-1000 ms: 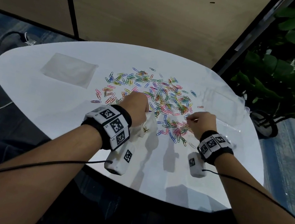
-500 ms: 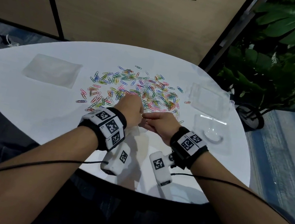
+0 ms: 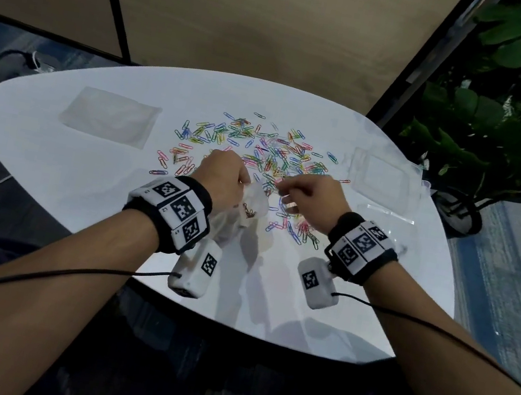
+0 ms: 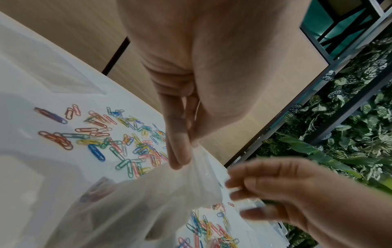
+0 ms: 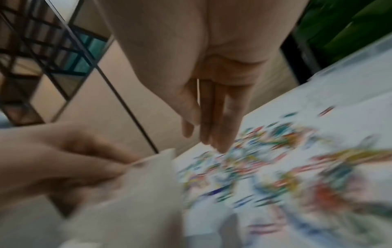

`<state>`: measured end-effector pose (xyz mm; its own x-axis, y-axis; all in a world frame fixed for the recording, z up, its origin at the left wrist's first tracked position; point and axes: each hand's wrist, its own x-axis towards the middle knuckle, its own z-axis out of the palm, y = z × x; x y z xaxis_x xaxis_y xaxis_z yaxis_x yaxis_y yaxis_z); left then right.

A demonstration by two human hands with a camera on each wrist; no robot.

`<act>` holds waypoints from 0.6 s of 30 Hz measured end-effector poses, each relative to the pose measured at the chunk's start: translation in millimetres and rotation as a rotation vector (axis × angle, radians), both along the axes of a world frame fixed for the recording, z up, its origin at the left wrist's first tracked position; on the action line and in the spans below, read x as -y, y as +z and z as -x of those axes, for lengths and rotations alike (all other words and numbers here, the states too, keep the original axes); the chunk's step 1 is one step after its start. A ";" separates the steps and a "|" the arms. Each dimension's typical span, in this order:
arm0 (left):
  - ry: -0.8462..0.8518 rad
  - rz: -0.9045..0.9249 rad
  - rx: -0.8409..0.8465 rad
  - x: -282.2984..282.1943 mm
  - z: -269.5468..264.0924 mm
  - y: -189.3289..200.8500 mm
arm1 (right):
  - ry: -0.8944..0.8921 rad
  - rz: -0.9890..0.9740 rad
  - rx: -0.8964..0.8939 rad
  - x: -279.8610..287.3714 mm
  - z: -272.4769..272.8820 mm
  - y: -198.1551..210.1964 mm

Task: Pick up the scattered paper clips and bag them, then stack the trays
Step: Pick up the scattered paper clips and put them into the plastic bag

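Observation:
Many coloured paper clips lie scattered across the middle of the white table. My left hand pinches the top edge of a clear plastic bag, which hangs below it with a few clips inside. The left wrist view shows thumb and fingers closed on the bag. My right hand hovers just right of the bag over the clips. In the blurred right wrist view its fingers are straight and hold nothing. One clear tray lies at the far left, another tray at the far right.
A clear plastic piece lies in front of the right tray near the table's right edge. A large leafy plant stands past that edge. Cables run over the floor on the left. A beige wall panel rises behind the table.
My right hand came from the clips on the right to the bag's mouth beside the left hand, then drew back to the right. The left hand kept hold of the bag.

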<state>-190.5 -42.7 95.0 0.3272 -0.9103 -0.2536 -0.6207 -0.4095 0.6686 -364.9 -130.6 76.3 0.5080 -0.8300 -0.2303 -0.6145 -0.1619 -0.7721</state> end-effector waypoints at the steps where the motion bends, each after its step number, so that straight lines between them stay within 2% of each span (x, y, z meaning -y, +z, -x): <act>1: -0.003 0.000 -0.006 -0.7 -1.9 -0.7 | -0.004 0.097 -0.149 11.7 14.2 -6.5; 3: -0.010 -0.001 -0.006 -2.6 -5.5 -1.0 | 0.050 0.200 -0.545 29.5 42.4 -24.7; 5: -0.024 -0.009 0.007 -3.9 -7.9 -0.2 | 0.106 0.162 -0.772 35.4 62.8 -47.7; 7: -0.041 -0.019 0.026 -4.7 -8.8 1.0 | 0.125 0.137 -0.789 33.3 72.5 -66.9; 10: -0.060 -0.024 0.053 -7.3 -11.4 2.1 | 0.162 0.220 -0.688 23.9 66.3 -81.6; 14: -0.069 -0.033 0.069 -8.3 -13.9 2.0 | 0.136 0.348 -0.679 24.9 52.9 -84.9; 18: -0.052 -0.048 0.089 -10.9 -17.9 -0.7 | 0.050 0.381 -0.701 23.7 42.0 -81.1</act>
<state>-172.7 -31.8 94.4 0.3032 -0.9140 -0.2695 -0.6982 -0.4055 0.5900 -406.9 -154.4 -4.8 0.3888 -0.8959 -0.2150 -0.9213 -0.3771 -0.0948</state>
